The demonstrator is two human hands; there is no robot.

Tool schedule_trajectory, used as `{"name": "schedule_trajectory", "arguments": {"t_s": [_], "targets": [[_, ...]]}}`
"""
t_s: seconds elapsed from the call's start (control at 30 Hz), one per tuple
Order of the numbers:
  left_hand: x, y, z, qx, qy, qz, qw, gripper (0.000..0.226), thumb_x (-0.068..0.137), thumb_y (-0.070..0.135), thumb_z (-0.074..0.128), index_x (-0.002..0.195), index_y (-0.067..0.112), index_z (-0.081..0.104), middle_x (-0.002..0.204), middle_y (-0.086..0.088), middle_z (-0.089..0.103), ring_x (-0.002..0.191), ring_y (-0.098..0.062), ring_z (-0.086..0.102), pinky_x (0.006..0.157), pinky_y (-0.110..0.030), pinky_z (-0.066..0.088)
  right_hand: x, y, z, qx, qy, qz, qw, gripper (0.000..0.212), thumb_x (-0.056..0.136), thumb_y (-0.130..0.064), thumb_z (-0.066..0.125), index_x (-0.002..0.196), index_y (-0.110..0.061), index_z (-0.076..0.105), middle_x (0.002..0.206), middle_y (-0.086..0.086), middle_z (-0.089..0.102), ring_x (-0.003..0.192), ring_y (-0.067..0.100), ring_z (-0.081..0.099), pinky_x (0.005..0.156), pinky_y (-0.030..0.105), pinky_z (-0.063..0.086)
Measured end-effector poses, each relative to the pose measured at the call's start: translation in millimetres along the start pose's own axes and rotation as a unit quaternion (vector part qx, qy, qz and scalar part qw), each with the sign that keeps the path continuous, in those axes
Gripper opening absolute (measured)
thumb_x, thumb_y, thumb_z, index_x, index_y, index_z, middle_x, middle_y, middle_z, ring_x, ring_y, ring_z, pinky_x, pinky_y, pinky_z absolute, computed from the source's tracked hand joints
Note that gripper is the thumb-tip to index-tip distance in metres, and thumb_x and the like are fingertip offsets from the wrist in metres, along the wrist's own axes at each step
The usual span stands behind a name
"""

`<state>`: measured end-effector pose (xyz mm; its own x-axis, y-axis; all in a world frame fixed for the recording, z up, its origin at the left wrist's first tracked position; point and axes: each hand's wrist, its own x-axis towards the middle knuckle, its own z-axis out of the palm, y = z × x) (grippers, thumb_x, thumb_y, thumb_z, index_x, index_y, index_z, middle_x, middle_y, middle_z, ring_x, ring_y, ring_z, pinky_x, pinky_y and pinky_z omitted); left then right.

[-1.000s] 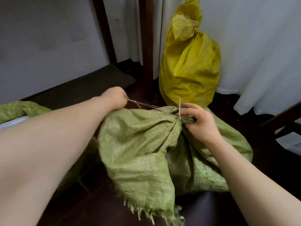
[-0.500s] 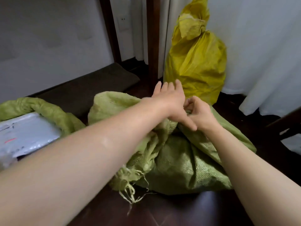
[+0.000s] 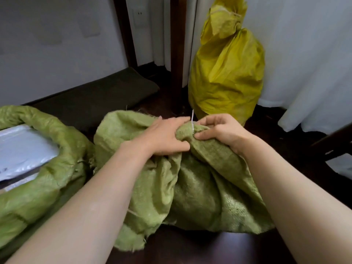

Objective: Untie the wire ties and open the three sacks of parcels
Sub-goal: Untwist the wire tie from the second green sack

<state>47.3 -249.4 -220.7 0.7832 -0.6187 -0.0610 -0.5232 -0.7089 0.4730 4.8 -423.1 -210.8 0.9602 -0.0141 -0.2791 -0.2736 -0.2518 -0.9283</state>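
Observation:
A green woven sack (image 3: 200, 191) lies on the dark floor in front of me, its neck bunched between my hands. My left hand (image 3: 165, 136) grips the gathered cloth on the left of the neck. My right hand (image 3: 221, 130) pinches the neck from the right, thumb and fingers closed on the cloth. A thin white wire tie (image 3: 192, 119) sticks up between the two hands. At the left, another green sack (image 3: 47, 149) lies open with a grey parcel (image 3: 21, 149) showing inside. A yellow sack (image 3: 228, 73) stands upright behind, its top tied.
A dark wooden post (image 3: 176, 54) rises just left of the yellow sack. White curtains (image 3: 304, 54) hang at the right. A dark mat (image 3: 95, 98) lies along the wall at the left. A dark chair part (image 3: 335, 141) juts in at the right edge.
My left hand came back from pulling the wire out to the left, crossed to the neck and now grips the cloth. The sack's loose flap has fallen over. The view has tilted to show the open sack.

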Motion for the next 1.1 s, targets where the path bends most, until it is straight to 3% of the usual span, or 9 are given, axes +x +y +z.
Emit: {"name": "schedule_trajectory", "arguments": {"t_s": [0.1, 0.27, 0.4, 0.47, 0.57, 0.8, 0.97, 1.03, 1.1], "targets": [[8.4, -11.3, 10.6, -0.092, 0.049, 0.013, 0.994, 0.055, 0.081, 0.031, 0.068, 0.133, 0.034, 0.05, 0.128, 0.008, 0.06, 0.119, -0.013, 0.053, 0.103, -0.036, 0.041, 4.1, 7.1, -2.1, -0.019, 0.03, -0.024, 0.999, 0.024, 0.072, 0.001, 0.074, 0.089, -0.016, 0.072, 0.086, 0.004, 0.073, 0.076, 0.015, 0.067, 0.074, 0.025, 0.057], [16.5, -17.4, 16.9, -0.168, 0.187, 0.051, 0.967, 0.051, 0.075, 0.009, 0.072, 0.122, 0.026, 0.062, 0.115, 0.005, 0.066, 0.11, -0.014, 0.059, 0.1, -0.041, 0.043, 9.9, -1.9, 3.5, -0.04, 0.074, -0.077, 0.993, 0.031, 0.068, -0.006, 0.08, 0.095, -0.018, 0.072, 0.083, -0.002, 0.071, 0.074, 0.009, 0.066, 0.073, 0.022, 0.056], [14.9, -19.8, 15.6, 0.098, 0.39, 0.086, 0.911, 0.055, 0.065, 0.017, 0.078, 0.117, 0.023, 0.065, 0.119, -0.003, 0.059, 0.113, -0.026, 0.045, 0.102, -0.039, 0.025, 17.6, -1.7, 17.0, -0.012, 0.146, -0.087, 0.985, 0.024, 0.069, -0.005, 0.08, 0.09, -0.011, 0.07, 0.076, 0.0, 0.069, 0.061, 0.004, 0.065, 0.063, 0.019, 0.056], [10.0, -14.0, 18.2, 0.107, 0.435, 0.109, 0.887, 0.043, 0.065, 0.014, 0.071, 0.107, 0.023, 0.07, 0.111, -0.001, 0.061, 0.105, -0.023, 0.044, 0.089, -0.033, 0.03, 21.9, -0.4, 20.2, 0.014, 0.179, -0.073, 0.981, 0.027, 0.064, -0.007, 0.084, 0.085, -0.011, 0.068, 0.079, 0.005, 0.071, 0.067, 0.014, 0.068, 0.067, 0.027, 0.057], [4.3, -9.4, 24.8, 0.031, 0.414, 0.117, 0.902, 0.024, 0.077, 0.021, 0.06, 0.094, 0.014, 0.074, 0.095, -0.003, 0.065, 0.09, -0.023, 0.055, 0.071, -0.03, 0.047, 24.9, -1.2, 24.8, 0.03, 0.193, -0.073, 0.978, 0.025, 0.063, -0.004, 0.084, 0.076, -0.013, 0.065, 0.073, 0.005, 0.069, 0.062, 0.014, 0.066, 0.064, 0.026, 0.057], [2.7, -7.7, 26.8, -0.159, 0.334, -0.022, 0.929, 0.046, 0.079, 0.039, 0.071, 0.118, 0.016, 0.062, 0.12, 0.006, 0.057, 0.111, -0.005, 0.05, 0.091, -0.016, 0.038, 20.6, -0.6, 27.0, 0.169, 0.054, -0.085, 0.98, 0.026, 0.072, 0.018, 0.062, 0.075, -0.007, 0.069, 0.064, 0.006, 0.071, 0.058, 0.017, 0.068, 0.057, 0.026, 0.056], [4.6, -11.5, 29.7, -0.132, 0.238, -0.062, 0.96, 0.066, 0.076, 0.041, 0.072, 0.135, 0.02, 0.05, 0.137, 0.002, 0.042, 0.126, -0.011, 0.04, 0.097, -0.014, 0.025, 21.0, 8.4, 26.8, 0.092, 0.019, -0.065, 0.993, 0.046, 0.067, 0.024, 0.045, 0.082, -0.011, 0.072, 0.083, 0.01, 0.073, 0.084, 0.024, 0.068, 0.071, 0.032, 0.058], [5.2, -15.0, 30.2, -0.122, 0.211, -0.073, 0.967, 0.068, 0.074, 0.038, 0.075, 0.135, 0.022, 0.05, 0.136, 0.0, 0.046, 0.126, -0.015, 0.043, 0.099, -0.019, 0.028, 16.6, 0.3, 26.2, 0.022, 0.017, -0.037, 0.999, 0.046, 0.062, 0.013, 0.042, 0.081, -0.014, 0.075, 0.09, 0.014, 0.072, 0.093, 0.028, 0.065, 0.074, 0.033, 0.055], [4.5, -15.7, 31.6, -0.124, 0.212, -0.071, 0.967, 0.066, 0.071, 0.034, 0.079, 0.13, 0.021, 0.054, 0.126, 0.001, 0.058, 0.117, -0.016, 0.052, 0.098, -0.023, 0.037, 9.1, -17.8, 25.0, -0.127, 0.033, -0.024, 0.991, 0.033, 0.058, -0.008, 0.053, 0.079, -0.013, 0.077, 0.091, 0.015, 0.073, 0.085, 0.021, 0.062, 0.071, 0.034, 0.054]]}}
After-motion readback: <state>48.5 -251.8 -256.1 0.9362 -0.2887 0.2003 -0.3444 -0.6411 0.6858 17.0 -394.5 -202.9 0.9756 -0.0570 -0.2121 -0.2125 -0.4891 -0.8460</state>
